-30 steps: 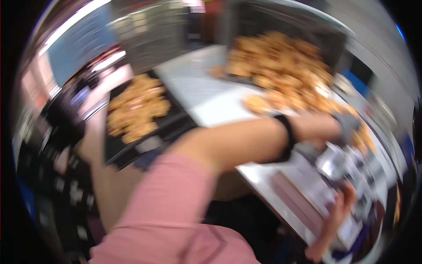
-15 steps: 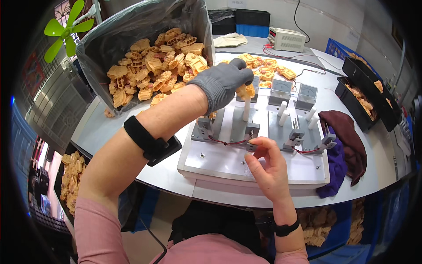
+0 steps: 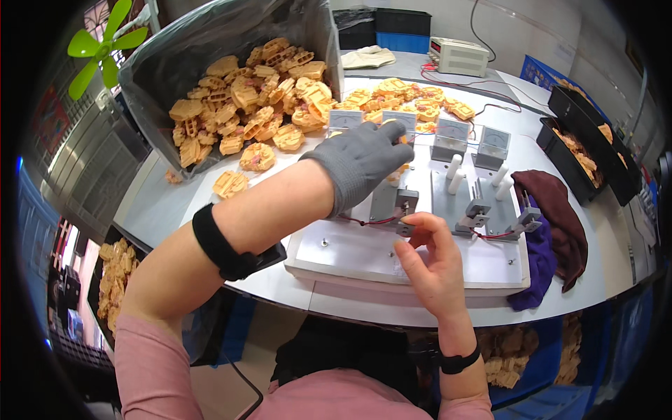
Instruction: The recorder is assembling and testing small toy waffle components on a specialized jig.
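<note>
Orange piece lowered to the fixture, post now out of sight

Orange piece (image 3: 400,171): under the gloved left hand (image 3: 367,159), at the grey fixture plate (image 3: 382,202). Half a second ago it was higher, the white post showing below it; now piece and glove cover the post. My reading: it is being seated, though whether fully down I cannot tell.

Hands: left closed over the piece, fingers wrapping its far side. Right hand (image 3: 435,262) bare, thumb and forefinger parted, beside the small grey block (image 3: 406,203) on the fixture; contact unclear. Its pose has barely changed.

Behind: the leftmost meter (image 3: 345,121), masked by the glove earlier, now shows. Next fixture to the right has bare white posts (image 3: 455,166).

Farther out: loose pieces (image 3: 392,87) on the bench (image 3: 364,301); lined bin (image 3: 150,84) at left, heaped with more.
</note>
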The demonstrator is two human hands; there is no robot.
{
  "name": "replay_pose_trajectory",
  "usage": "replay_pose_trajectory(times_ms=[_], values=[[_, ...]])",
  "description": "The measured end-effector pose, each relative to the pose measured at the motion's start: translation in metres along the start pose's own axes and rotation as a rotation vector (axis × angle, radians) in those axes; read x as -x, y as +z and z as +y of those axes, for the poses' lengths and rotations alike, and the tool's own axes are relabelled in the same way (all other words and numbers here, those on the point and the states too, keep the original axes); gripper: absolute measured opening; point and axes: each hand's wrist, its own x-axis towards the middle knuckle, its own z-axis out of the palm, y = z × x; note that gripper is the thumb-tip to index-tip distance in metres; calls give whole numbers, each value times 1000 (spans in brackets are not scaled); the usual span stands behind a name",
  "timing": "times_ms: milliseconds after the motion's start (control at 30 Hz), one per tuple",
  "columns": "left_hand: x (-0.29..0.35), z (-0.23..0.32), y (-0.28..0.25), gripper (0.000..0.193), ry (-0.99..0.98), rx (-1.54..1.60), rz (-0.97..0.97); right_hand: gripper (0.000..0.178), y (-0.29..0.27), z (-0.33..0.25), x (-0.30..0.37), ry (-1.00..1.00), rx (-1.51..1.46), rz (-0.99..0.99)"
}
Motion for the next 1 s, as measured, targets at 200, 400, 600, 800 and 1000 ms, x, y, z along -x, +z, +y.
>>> replay_pose_trajectory(times_ms=[200,400,600,800,1000], values=[[-27,27,-22,52,-106,-128,-124,35,-4,18,5,47,-104,101],[-30,38,-6,52,-262,10,-277,36,-38,67,-1,-24,189,46],[-19,21,5,51,-66,311,-304,45,-46,81,-10,-15,216,36],[86,35,-23,49,-107,355,335,33,-12,37,-4,-42,138,272],[201,30,8,39,-424,496,506,34,-13,16,1,-31,466,20]])
